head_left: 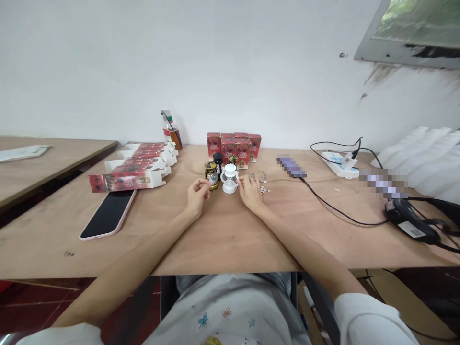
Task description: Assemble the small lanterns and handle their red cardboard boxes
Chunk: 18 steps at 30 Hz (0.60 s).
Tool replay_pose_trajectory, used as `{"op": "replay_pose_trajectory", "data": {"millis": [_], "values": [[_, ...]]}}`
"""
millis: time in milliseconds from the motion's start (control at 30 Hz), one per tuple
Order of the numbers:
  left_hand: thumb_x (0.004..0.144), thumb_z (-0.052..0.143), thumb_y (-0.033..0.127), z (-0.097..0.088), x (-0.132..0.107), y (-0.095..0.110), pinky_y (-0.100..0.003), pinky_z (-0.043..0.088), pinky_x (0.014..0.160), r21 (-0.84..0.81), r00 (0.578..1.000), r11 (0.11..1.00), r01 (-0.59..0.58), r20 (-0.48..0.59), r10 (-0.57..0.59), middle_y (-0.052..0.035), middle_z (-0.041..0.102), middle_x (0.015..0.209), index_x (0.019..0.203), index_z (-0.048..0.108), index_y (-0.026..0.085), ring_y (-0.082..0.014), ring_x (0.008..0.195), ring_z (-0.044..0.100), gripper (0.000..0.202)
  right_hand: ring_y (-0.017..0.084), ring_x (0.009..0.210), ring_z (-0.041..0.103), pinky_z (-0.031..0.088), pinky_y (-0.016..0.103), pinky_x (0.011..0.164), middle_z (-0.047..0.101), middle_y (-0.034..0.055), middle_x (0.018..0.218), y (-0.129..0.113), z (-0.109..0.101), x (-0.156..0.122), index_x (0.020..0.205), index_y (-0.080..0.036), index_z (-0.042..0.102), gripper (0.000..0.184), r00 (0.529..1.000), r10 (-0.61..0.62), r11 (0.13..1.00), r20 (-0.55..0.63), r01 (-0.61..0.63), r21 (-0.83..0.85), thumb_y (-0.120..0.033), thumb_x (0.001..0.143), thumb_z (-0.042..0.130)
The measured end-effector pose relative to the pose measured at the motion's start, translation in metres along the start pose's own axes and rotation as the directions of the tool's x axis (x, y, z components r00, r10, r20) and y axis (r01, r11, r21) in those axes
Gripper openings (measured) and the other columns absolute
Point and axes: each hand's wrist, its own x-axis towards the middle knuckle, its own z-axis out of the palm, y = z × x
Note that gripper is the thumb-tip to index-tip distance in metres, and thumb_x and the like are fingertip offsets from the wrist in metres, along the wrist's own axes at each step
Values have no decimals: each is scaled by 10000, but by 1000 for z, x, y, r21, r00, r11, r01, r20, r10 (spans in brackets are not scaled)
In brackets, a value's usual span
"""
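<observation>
Both my arms reach forward over a plywood table (230, 239). My left hand (197, 194) is curled, its fingertips pinched beside a small gold lantern (211, 175). My right hand (249, 190) rests on the table just right of a small white lantern (229, 178), fingers bent toward it; whether they hold anything is too small to make out. A black lantern (217, 162) and another gold one (233, 160) stand behind. Small silver button cells (265, 190) lie scattered by my right hand.
Red boxes (233, 146) stand upright behind the lanterns; open flat boxes (136, 167) lie at the left. A phone (108, 214) lies face down at the near left. A power strip (339, 162), cables and a black glue gun (411, 221) lie at the right.
</observation>
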Motion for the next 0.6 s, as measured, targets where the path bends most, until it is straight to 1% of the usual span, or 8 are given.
{"op": "replay_pose_trajectory", "data": {"millis": [33,67,167,233,400,500,600], "values": [[616,648,264,-1,1,-1,-173,268,378,25,999,1000,-18,-38,18,100,397,459,717,471,187,-45,369,370,217,222,828,592,352,360,794,675,92,888,0,0,1,870,-180,516,208,1000,10,1000,4,-10,-6,-262,940,339],[603,661,261,-1,2,-2,-173,259,369,40,997,999,-11,-71,14,107,401,470,740,455,195,-43,360,362,256,223,833,589,351,361,796,674,96,891,0,1,1,875,-178,519,211,1000,20,1000,6,-20,-11,-259,941,336],[565,687,240,-4,8,-6,-171,253,349,58,990,996,64,-128,-56,109,463,541,807,425,202,-37,348,367,360,225,844,582,348,362,798,671,105,883,0,1,2,882,-172,528,215,999,48,998,8,-47,-28,-249,940,336],[568,687,240,-7,13,-10,-171,269,352,63,988,994,86,-130,-78,99,484,566,831,435,194,-42,359,391,367,231,850,580,346,361,791,672,104,878,0,1,2,882,-169,532,203,998,62,997,5,-62,-46,-240,935,349],[606,674,256,-14,27,-17,-180,339,409,91,989,995,46,-147,-32,84,479,554,825,487,167,-56,408,434,301,236,869,579,339,360,781,676,107,900,1,3,2,884,-169,532,180,997,77,995,-9,-77,-62,-232,932,370],[598,683,225,-16,33,-20,-178,384,485,119,987,993,11,-158,8,71,501,581,816,518,155,-58,476,475,282,237,855,584,337,360,772,678,108,901,2,6,2,879,-168,528,176,995,93,993,-20,-94,-66,-237,933,376],[559,711,197,-16,36,-22,-188,427,575,155,991,988,-15,-126,35,31,563,670,771,558,142,-78,596,535,267,247,850,587,344,366,763,677,121,882,3,6,3,879,-165,530,180,993,117,990,-25,-118,-81,-242,931,376]]}}
